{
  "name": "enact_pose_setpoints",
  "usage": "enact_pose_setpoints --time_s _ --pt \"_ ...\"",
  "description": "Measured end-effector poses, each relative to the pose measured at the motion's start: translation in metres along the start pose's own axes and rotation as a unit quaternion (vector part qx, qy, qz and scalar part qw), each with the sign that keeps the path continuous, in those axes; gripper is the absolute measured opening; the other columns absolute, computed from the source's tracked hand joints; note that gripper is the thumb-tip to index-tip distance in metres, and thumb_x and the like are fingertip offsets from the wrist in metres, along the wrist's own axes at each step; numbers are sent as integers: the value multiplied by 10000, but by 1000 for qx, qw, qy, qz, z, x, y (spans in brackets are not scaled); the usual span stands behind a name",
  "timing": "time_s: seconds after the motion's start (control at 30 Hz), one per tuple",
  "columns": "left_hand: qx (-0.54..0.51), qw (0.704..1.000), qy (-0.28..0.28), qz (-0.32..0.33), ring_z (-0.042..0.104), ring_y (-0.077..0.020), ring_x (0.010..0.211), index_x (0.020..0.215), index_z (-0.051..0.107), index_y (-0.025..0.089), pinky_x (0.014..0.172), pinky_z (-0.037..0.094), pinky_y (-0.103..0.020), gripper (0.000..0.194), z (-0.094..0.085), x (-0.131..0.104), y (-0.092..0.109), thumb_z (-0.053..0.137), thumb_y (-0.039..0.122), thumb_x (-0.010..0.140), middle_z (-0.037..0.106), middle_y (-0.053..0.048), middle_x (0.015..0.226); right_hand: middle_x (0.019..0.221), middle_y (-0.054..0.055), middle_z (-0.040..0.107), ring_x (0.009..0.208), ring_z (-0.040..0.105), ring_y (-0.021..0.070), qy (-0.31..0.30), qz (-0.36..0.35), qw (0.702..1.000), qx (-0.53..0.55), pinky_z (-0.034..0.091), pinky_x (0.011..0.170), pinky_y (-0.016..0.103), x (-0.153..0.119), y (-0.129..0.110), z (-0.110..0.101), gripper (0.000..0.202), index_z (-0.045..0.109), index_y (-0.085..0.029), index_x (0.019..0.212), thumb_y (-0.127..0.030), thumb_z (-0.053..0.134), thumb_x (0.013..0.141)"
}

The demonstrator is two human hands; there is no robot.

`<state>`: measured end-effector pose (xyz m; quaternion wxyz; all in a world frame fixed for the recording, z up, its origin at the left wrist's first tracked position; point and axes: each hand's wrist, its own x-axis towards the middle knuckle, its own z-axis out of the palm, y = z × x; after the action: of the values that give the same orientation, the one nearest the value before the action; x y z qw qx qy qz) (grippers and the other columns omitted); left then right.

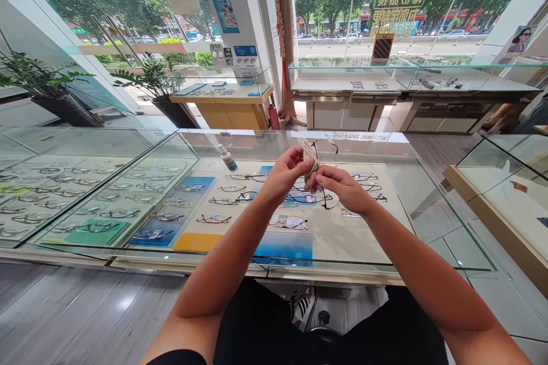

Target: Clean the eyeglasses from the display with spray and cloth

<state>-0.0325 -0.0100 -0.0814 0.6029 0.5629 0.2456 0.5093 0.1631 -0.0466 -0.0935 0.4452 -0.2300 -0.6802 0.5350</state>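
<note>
Above the glass display case, my left hand (287,172) pinches a pale cloth (310,155), which is folded over part of a pair of dark-framed glasses (325,198). Close beside it on the right, my right hand (340,183) has its fingers closed on the glasses and the lower end of the cloth. The thin temples stick out above and below the fingers; the lenses are mostly hidden by cloth and fingers. On the glass top, left of my hands, stands a small white spray bottle (227,158) with a blue label.
Rows of glasses lie inside the display case (355,245) under my hands. A second glass case (505,194) stands at the right. Farther back are more cases (351,77), potted plants (68,108), a wooden trunk (283,40) and a red extinguisher (273,117).
</note>
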Motion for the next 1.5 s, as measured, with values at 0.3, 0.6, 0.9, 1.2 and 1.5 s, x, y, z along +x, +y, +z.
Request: enact_pose_setpoints --time_s 0.3,0.6,0.9,1.2,1.5 --pt "-16 995 -97 -22 558 -134 486 1094 766 174 559 546 -304 476 7 -6 6 899 585 894 642 10 630 981 53 774 942 669 216 -18 0 999 39 528 940 387 1 3 -1 365 790 -232 942 -569 701 1052" --pt "-8 996 -92 -9 589 -140 471 1104 785 168 554 540 -306 407 12 -10 12 945 460 868 695 -8 619 896 52 773 922 663 215 -5 16 994 106 522 955 379 2 7 0 353 814 -222 899 -541 727 1022" --pt "12 1000 -4 27 521 -115 345 914 703 209 378 404 -264 446 18 -12 2 927 591 860 680 26 584 927 55 789 977 692 225 -45 23 995 91 510 986 384 3 7 4 390 833 -224 913 -577 720 1033" --pt "21 995 75 62 661 -140 516 842 743 173 491 502 -243 574 13 -3 -8 862 734 859 747 -19 670 900 60 801 917 666 221 -16 22 999 42 488 935 378 4 4 4 360 850 -215 838 -501 708 1006" --pt "-6 995 -98 17 812 -288 1034 1146 842 176 939 645 -387 424 -9 -3 11 874 543 934 853 -130 1096 860 48 764 883 636 216 34 38 998 38 461 903 379 3 -4 -9 286 833 -211 799 -413 694 947"
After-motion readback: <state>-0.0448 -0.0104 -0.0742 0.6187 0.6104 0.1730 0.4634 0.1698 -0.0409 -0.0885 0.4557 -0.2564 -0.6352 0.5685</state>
